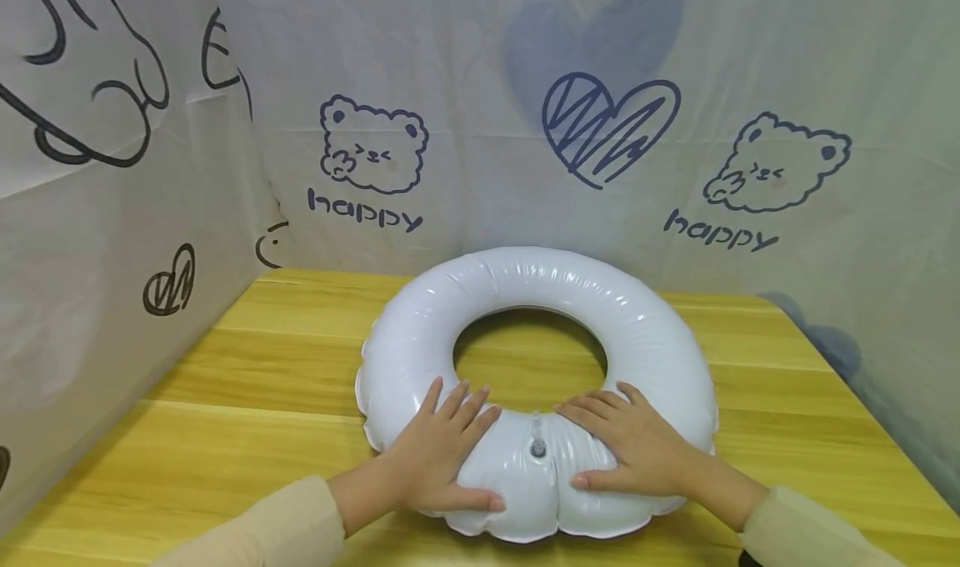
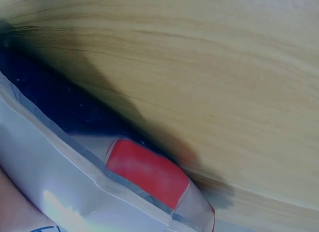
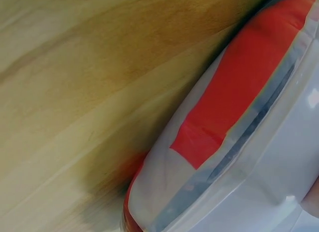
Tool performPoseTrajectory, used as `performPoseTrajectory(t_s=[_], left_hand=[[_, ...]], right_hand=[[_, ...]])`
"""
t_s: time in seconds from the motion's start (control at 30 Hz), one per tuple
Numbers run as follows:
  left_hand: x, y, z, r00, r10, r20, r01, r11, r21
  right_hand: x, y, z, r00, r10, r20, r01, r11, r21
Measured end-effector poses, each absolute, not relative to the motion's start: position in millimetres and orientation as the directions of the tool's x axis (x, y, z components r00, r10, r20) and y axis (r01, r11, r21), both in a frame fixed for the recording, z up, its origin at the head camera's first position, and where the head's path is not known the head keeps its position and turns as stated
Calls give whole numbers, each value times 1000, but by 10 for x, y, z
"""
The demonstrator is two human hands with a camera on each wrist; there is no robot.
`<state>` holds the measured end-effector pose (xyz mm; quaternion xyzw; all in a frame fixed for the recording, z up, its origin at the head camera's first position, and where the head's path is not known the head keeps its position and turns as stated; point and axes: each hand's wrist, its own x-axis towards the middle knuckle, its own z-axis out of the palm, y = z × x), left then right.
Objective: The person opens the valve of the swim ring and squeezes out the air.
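An inflated white swim ring (image 1: 660,333) lies on the wooden table, its near side toward me. My left hand (image 1: 441,454) rests on the ring's near left part, fingers spread and thumb pointing inward. On the near right part lies my right hand (image 1: 637,446), its fingers extended toward the hole. Between the two hands a small clear valve (image 1: 537,447) sticks up beside a seam. In the left wrist view the ring's underside carries a red patch (image 2: 147,172) and a dark blue area. The right wrist view shows another red patch (image 3: 244,87) below the edge seam.
The wooden table (image 1: 247,450) extends on both sides of the ring and shows through its hole. Behind it hangs a pale curtain (image 1: 480,192) printed with bears, hearts and the word "happy". Another curtain part (image 1: 90,242) runs along the left side.
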<state>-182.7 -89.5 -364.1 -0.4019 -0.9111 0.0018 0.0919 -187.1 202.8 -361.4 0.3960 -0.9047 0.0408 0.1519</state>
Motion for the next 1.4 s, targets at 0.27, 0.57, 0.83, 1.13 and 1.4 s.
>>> performPoseTrajectory(t_s=[0.27, 0.57, 0.83, 1.13, 1.4], left_hand=[[-1817, -892, -3665, -650, 742, 165, 735, 669, -109], [-1818, -880, -3697, -640, 753, 151, 741, 657, -139], [-1818, -845, -3674, -669, 740, 70, 722, 669, -175], [-1802, -825, -3669, -690, 722, 41, 698, 679, -228], [-1798, -811, -3691, -701, 713, 30, 671, 672, -312]], right_hand=[[-1856, 2022, -3579, -647, -704, 291, -724, 688, 56], [-1850, 2027, -3552, -644, -710, 285, -728, 683, 56], [-1857, 2028, -3524, -676, -700, 229, -717, 697, 15], [-1870, 2017, -3509, -671, -702, 237, -720, 693, 14], [-1881, 1988, -3487, -676, -703, 220, -720, 694, 5]])
